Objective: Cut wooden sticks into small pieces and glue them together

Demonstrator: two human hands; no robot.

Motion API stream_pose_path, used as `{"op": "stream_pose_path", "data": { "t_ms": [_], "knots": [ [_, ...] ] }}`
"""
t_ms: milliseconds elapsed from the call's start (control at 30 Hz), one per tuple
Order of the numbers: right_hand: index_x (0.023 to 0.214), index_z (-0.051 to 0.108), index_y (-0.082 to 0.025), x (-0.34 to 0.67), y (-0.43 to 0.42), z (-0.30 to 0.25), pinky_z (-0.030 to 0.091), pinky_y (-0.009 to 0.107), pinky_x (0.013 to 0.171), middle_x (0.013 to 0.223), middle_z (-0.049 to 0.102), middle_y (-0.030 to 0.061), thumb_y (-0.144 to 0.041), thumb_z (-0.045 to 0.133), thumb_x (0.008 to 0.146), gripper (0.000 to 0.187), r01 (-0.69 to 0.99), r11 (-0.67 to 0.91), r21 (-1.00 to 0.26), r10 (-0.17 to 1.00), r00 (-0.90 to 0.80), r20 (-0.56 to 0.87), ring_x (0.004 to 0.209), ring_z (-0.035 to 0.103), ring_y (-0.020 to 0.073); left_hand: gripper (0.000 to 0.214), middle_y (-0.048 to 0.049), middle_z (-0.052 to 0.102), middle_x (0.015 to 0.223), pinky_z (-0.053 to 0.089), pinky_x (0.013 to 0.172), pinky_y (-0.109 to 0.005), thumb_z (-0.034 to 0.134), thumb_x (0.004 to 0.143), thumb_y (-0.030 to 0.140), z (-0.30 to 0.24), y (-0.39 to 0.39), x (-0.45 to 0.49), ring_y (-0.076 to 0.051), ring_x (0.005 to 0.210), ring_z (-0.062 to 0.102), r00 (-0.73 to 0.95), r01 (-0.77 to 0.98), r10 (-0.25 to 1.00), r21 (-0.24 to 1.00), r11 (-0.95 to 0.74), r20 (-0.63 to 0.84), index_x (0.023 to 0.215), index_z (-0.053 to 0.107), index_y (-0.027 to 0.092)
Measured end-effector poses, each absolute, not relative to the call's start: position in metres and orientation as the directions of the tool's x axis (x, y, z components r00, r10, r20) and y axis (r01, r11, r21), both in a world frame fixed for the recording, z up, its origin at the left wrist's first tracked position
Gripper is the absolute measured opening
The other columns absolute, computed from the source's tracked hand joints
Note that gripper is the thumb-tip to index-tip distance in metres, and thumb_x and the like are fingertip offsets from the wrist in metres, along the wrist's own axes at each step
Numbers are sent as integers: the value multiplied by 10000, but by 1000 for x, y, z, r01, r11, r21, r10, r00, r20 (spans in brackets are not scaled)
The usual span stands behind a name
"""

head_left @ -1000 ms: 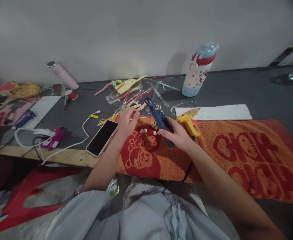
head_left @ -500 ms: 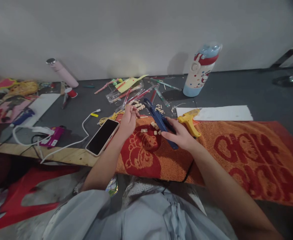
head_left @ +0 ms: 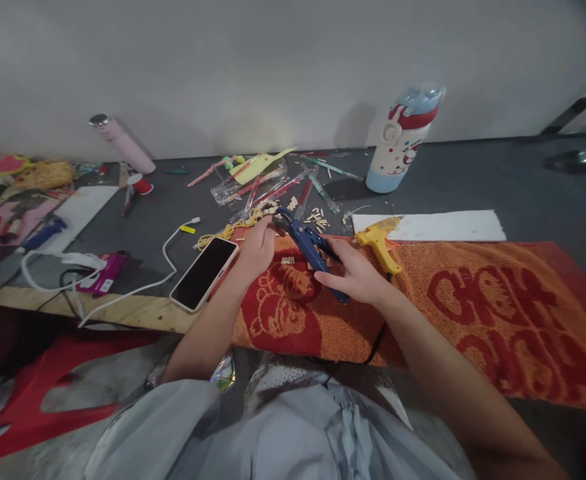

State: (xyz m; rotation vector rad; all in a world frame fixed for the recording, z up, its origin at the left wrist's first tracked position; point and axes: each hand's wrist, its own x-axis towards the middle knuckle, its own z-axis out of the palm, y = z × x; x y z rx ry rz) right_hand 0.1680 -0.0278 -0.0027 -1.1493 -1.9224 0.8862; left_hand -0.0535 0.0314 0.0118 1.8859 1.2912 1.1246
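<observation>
My right hand (head_left: 355, 272) is wrapped around the handles of a blue plier-like cutter (head_left: 309, 248), which slants up and left over the towel. At the cutter's head, my left hand (head_left: 259, 250) has its fingers closed together. Whatever they hold, if anything, is hidden behind the fingers and the tool. A small row of pale wooden pieces (head_left: 287, 261) lies on the orange and red towel (head_left: 357, 327), under the cutter. More short stick pieces (head_left: 317, 219) are scattered beyond it on the dark table. Yellow cord (head_left: 217, 236) lies just left of my left hand.
Left of my forearm is a phone (head_left: 205, 273) beside a white cable (head_left: 170, 247). A yellow glue gun (head_left: 380, 243) lies right of my right hand, by a white board (head_left: 437, 227). Behind stand a patterned bottle (head_left: 397, 150) and a leaning pink bottle (head_left: 125, 147). Plastic packets (head_left: 253, 183) lie mid-table.
The cutter's head has moved left and slightly down to my left fingers. My left hand now meets it, where a gap showed before. My right hand has shifted slightly left.
</observation>
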Motion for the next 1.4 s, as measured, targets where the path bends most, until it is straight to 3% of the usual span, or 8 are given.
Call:
{"op": "stream_pose_path", "data": {
  "t_ms": [200,433,533,700,900,1100,1400],
  "knots": [
    [1343,500,-134,170,-27,-7,424,519,1052,1300,614,178,-594,632,808,717,314,279,-908,932,-317,177,1191,584,341,163,-52,678,842,454,770,-310,406,923,199,17,30,-52,-181,799,620,249,538,899,720,-439,361,859,556,191],
    [1335,537,-180,169,-26,-9,415,513,1087,1336,621,132,-643,637,783,728,143,165,-976,949,-292,118,1236,576,335,142,-54,709,866,450,742,-314,506,940,290,12,27,-51,-191,728,645,173,546,937,763,-347,303,1040,552,201],
    [1344,529,-183,170,-27,-7,411,518,1089,1354,606,131,-632,639,788,723,170,192,-967,936,-328,128,1252,558,343,87,-49,708,869,437,727,-307,500,910,197,13,25,-50,-189,731,648,182,592,929,719,-365,321,988,540,202],
    [1280,557,-149,171,-30,-7,439,510,1041,1314,606,153,-629,587,833,657,263,221,-939,923,-368,114,1202,572,350,177,-30,700,818,427,720,-288,444,859,94,18,23,-51,-180,737,638,256,648,899,627,-433,355,941,566,193],
    [1272,552,-178,171,-30,-8,462,476,981,1209,645,128,-616,545,870,595,304,299,-905,912,-369,178,1099,597,310,182,-38,703,837,427,712,-283,437,838,83,16,23,-50,-184,760,626,258,660,890,604,-447,376,862,579,194],
    [1331,525,-158,171,-30,-10,424,489,1041,1284,625,149,-607,538,878,639,277,301,-912,909,-373,187,1176,577,323,199,-46,699,824,451,731,-282,433,801,53,14,24,-50,-188,773,626,270,631,881,620,-466,388,787,574,193],
    [1330,523,-131,169,-28,-14,435,490,1041,1256,641,165,-600,493,903,635,308,305,-901,903,-393,172,1171,590,324,199,-47,707,810,472,696,-261,412,818,73,10,26,-50,-173,751,639,271,705,870,530,-471,412,787,574,184]
  ]
}}
